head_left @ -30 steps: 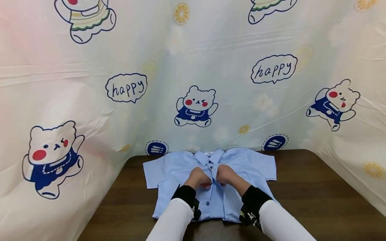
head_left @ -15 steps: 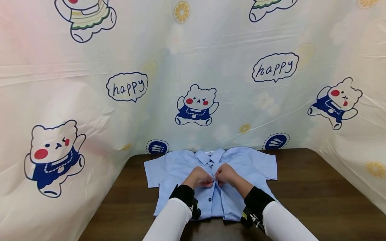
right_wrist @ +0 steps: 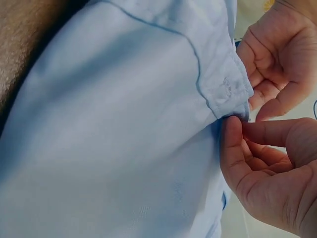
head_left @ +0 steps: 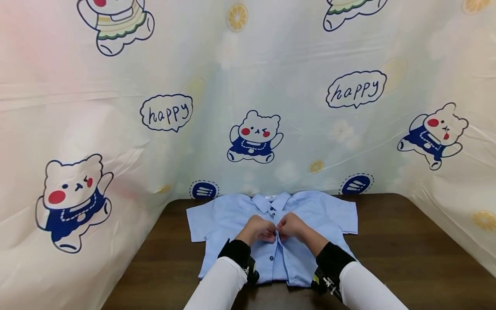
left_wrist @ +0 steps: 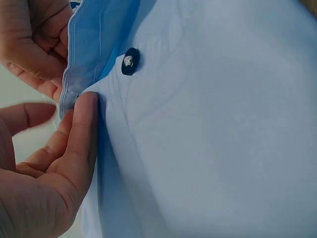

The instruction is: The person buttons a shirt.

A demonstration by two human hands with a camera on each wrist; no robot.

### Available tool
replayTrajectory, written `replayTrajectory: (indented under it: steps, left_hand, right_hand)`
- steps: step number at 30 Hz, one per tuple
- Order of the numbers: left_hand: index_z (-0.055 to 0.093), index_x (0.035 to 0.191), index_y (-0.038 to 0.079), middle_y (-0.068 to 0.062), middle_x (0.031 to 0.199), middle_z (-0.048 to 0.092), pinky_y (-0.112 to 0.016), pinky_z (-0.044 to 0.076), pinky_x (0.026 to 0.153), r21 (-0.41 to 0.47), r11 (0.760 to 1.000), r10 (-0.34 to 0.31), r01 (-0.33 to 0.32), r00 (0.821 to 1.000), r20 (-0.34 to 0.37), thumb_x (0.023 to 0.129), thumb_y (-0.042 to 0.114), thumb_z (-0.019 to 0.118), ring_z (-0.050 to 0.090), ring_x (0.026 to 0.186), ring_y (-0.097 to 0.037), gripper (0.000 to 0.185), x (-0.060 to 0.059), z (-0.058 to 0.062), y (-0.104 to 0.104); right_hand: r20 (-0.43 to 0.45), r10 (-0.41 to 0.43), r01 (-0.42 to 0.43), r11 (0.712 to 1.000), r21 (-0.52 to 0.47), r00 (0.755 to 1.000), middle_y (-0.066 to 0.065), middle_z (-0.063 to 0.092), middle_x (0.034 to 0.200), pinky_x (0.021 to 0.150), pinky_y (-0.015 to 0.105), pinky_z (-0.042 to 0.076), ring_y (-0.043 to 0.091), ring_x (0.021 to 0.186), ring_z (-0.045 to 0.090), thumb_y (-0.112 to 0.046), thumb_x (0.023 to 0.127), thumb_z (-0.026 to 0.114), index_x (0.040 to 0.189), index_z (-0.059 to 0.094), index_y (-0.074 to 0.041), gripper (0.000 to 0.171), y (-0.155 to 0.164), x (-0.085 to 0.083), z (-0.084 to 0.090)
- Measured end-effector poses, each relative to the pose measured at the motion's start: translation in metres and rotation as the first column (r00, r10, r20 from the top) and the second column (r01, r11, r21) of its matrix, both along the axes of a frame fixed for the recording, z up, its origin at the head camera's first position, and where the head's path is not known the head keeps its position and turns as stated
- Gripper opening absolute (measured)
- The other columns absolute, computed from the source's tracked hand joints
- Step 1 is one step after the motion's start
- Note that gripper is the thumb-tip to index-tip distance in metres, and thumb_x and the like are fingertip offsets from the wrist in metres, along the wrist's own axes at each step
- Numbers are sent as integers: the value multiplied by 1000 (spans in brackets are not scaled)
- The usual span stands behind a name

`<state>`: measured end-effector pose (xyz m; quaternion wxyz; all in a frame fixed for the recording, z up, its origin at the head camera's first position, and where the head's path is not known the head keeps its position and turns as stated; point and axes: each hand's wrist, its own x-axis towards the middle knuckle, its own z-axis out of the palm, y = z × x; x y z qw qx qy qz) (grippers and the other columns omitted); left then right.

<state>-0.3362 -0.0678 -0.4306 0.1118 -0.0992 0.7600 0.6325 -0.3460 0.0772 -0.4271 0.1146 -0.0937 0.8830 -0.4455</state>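
A light blue short-sleeved shirt [head_left: 228, 219] lies front up, collar away from me. At its front opening, my left hand [head_left: 259, 229] pinches the cloth. In the left wrist view, the thumb of that left hand [left_wrist: 54, 183] presses against the fabric edge while one finger stands off, blurred. A dark button [left_wrist: 131, 61] shows on the cloth just above. Opposite it, my right hand [head_left: 290, 226] grips the other front edge between thumb and finger. In the right wrist view, a stitched buttonhole [right_wrist: 227, 88] sits just above the right hand [right_wrist: 277, 173]. The fingertips cover the gripped spot.
The shirt rests on a dark brown wooden table [head_left: 387, 241]. Behind and at both sides hangs a pale curtain [head_left: 294, 56] printed with bears and "happy" bubbles. Another dark button [head_left: 271, 258] is visible lower on the shirt front. Black wrist straps [head_left: 237, 252] sit over white sleeves.
Both hands have come together at the shirt's front opening, closing the gap between them. The right hand's edge of the shirt is now lifted slightly beside the left hand. The head view shifts a little.
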Motion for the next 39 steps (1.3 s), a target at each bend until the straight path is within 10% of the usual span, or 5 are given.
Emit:
replayTrajectory:
  steps: [6,22,39]
  left_hand:
    - [60,76,-8,-16,65,65,-30,57,58,-181,983,-23,18,999,-29,74,-4,77,70,59,-24,18,2,-9,3]
    - [59,67,0,-8,59,60,-26,54,50,-332,942,6,-46,993,-121,69,2,78,63,46,-14,19,-2,-16,-1]
    - [52,85,2,-14,81,56,-32,57,55,-160,987,-33,17,995,-97,75,-11,71,63,54,-19,25,-6,-12,-3]
  right_hand:
    - [81,15,-12,999,-44,997,11,64,75,60,29,56,18,63,64,14,80,58,79,70,3,16,0,5,-6]
    - [30,-25,26,999,-26,999,7,66,69,60,29,55,15,60,64,1,88,65,82,72,4,10,-3,2,-11]
    - [22,-18,18,1000,10,1000,8,64,68,59,28,54,17,58,64,3,87,61,76,70,2,14,-4,0,-9]
